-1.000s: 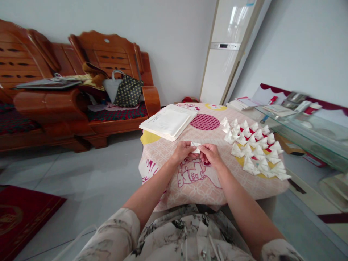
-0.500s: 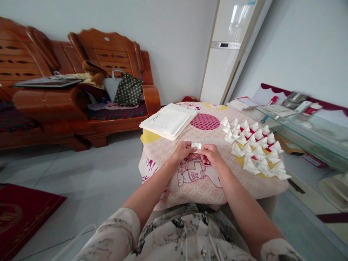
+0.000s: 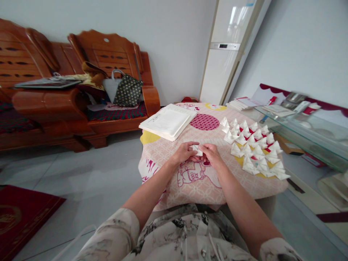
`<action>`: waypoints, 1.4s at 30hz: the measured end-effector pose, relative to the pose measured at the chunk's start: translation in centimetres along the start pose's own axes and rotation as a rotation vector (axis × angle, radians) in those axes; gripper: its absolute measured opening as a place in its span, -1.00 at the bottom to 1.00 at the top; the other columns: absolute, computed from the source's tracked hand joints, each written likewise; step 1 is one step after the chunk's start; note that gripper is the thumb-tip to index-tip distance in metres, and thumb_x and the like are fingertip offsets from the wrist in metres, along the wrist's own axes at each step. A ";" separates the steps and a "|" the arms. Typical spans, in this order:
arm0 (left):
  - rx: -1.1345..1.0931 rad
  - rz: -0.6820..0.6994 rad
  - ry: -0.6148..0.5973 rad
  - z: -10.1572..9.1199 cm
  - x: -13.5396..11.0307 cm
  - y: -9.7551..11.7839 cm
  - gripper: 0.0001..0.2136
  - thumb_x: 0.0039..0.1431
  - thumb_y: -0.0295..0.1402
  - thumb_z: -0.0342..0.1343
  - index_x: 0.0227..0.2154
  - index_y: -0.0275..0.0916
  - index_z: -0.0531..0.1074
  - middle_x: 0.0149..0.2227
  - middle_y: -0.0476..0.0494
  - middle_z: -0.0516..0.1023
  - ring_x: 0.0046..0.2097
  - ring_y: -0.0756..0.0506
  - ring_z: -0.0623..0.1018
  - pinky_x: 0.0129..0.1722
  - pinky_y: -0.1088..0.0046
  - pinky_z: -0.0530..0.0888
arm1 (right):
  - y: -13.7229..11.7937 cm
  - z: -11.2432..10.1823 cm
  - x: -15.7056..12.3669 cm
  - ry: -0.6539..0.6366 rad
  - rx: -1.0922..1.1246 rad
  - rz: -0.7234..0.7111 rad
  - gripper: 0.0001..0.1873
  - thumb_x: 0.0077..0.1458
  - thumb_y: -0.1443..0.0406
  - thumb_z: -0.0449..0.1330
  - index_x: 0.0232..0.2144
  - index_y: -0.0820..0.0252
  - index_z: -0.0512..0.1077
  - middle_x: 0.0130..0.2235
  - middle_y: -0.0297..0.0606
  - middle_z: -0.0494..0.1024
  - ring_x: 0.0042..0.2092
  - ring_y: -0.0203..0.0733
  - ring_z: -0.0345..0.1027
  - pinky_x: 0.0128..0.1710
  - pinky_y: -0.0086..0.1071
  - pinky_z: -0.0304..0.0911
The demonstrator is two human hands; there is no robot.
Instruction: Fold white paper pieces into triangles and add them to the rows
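A small folded piece of white paper point(image 3: 198, 150) is held between my two hands, above the near middle of the cloth-covered table point(image 3: 168, 170). My left hand point(image 3: 185, 152) grips its left side, the fingers closed around the edge. From the right, my right hand point(image 3: 211, 153) pinches the same piece between thumb and fingers. Beyond my left hand lies a stack of white paper sheets point(image 3: 170, 121). Several folded white paper boats point(image 3: 251, 145) stand in rows on the table to the right of my hands.
A glass shelf point(image 3: 312, 130) with a metal bowl and other items flanks the table on the right. At left is a carved wooden sofa point(image 3: 108, 58) with a dotted bag point(image 3: 128, 90). On the floor lies a dark red board point(image 3: 27, 217). A tall white cabinet point(image 3: 221, 58) stands behind.
The folded paper has turned and tilted between my fingers, and now sits slightly lower. My fingers have shifted their hold on it. The boats and the stack are unchanged.
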State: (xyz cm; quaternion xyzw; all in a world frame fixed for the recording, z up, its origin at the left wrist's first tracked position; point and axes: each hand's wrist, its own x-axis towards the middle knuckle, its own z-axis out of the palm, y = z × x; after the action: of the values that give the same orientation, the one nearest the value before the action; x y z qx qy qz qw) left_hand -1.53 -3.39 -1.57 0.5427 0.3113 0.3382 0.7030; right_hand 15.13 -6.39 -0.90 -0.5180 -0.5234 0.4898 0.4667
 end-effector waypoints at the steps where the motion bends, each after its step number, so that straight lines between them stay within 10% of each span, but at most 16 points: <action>1: 0.006 -0.005 -0.022 0.1 0.0 0.0 -0.37 0.11 -0.49 0.23 0.25 -0.40 0.20 -0.52 -0.05 0.60 -0.45 -0.07 0.65 -0.42 0.52 0.57 | 0.1 0.0 0.1 0.009 -0.004 0.003 -0.65 -0.07 0.04 0.27 -0.56 0.19 0.38 -0.72 -0.42 0.36 -0.71 -0.39 0.16 -0.75 -0.55 0.02; 19: 0.013 -0.020 -0.221 0.1 -0.3 -0.4 0.00 0.06 -0.44 0.25 0.41 -0.25 -0.32 -0.46 -0.03 0.63 -0.43 -0.06 0.64 -0.39 0.51 0.54 | 0.7 0.7 0.2 0.091 -0.080 -0.134 -0.70 -0.11 0.16 0.24 -0.70 0.16 0.30 -0.71 -0.43 0.29 -0.65 -0.34 0.14 -0.68 -0.45 0.01; 28: -0.001 0.037 0.095 0.2 -0.4 0.0 -0.11 0.13 -0.47 0.21 0.41 -0.27 -0.19 -0.54 0.04 0.56 -0.46 -0.04 0.63 -0.41 0.53 0.55 | -0.3 0.2 -0.1 -0.009 0.032 0.051 -0.69 -0.13 0.10 0.30 -0.61 0.19 0.35 -0.68 -0.37 0.42 -0.71 -0.40 0.18 -0.77 -0.55 0.02; 35: 0.508 0.241 0.265 -0.9 0.1 1.0 -0.73 0.15 -0.44 0.14 -0.07 -0.34 0.53 -0.35 -0.16 0.61 -0.33 -0.06 0.60 -0.28 0.46 0.53 | -1.3 -2.3 1.0 -0.184 -0.120 0.220 -0.74 -0.18 0.23 0.35 -0.66 0.23 0.36 -0.71 -0.34 0.43 -0.75 -0.40 0.19 -0.84 -0.59 -0.07; 42: 0.980 0.490 -0.051 -0.9 0.9 1.3 -0.85 0.06 -0.55 0.12 -0.40 -0.27 0.59 -0.34 -0.15 0.56 -0.28 -0.06 0.52 -0.18 0.47 0.44 | -2.2 -2.8 2.8 -0.223 -0.528 0.263 -0.67 -0.12 0.32 0.38 -0.72 0.19 0.32 -0.75 -0.36 0.39 -0.77 -0.38 0.14 -0.80 -0.53 -0.16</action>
State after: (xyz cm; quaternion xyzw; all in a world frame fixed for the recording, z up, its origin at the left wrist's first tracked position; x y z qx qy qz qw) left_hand -1.91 -1.89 -0.58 0.8712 0.2797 0.2942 0.2759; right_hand 17.60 -3.48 1.49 -0.6275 -0.6091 0.4469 0.1885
